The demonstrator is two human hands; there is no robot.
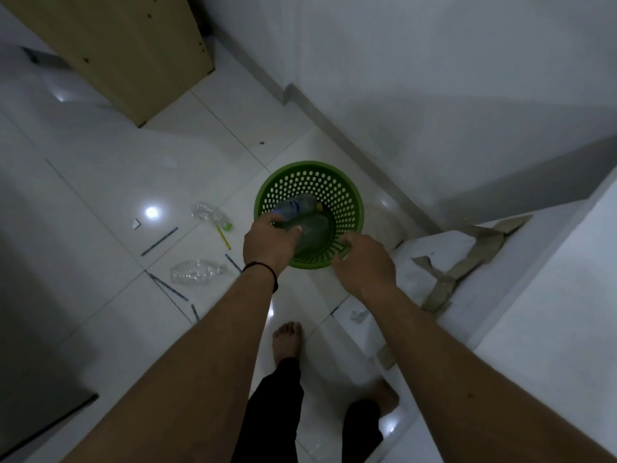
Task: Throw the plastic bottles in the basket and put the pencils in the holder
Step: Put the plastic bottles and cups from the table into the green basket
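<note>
A green perforated basket [337, 190] stands on the white tiled floor. My left hand [268, 245] grips a clear plastic bottle [295, 206] with a blue label, held over the basket's left rim. Another clear bottle [314, 230] lies inside the basket. My right hand [365, 262] rests at the basket's near rim with its fingers curled over the edge. Two crushed bottles lie on the floor to the left, one with a green cap [208, 213] and one nearer me [197, 270]. Around them lie a yellow pencil [223, 237] and several blue pencils [159, 241]. No pencil holder is in view.
A wooden cabinet [133, 55] stands at the back left. A white wall and a white ledge [500, 295] with strips of brown tape run along the right, close to the basket. My bare feet [287, 339] are just behind the basket. A small white scrap [136, 223] lies on the tiles.
</note>
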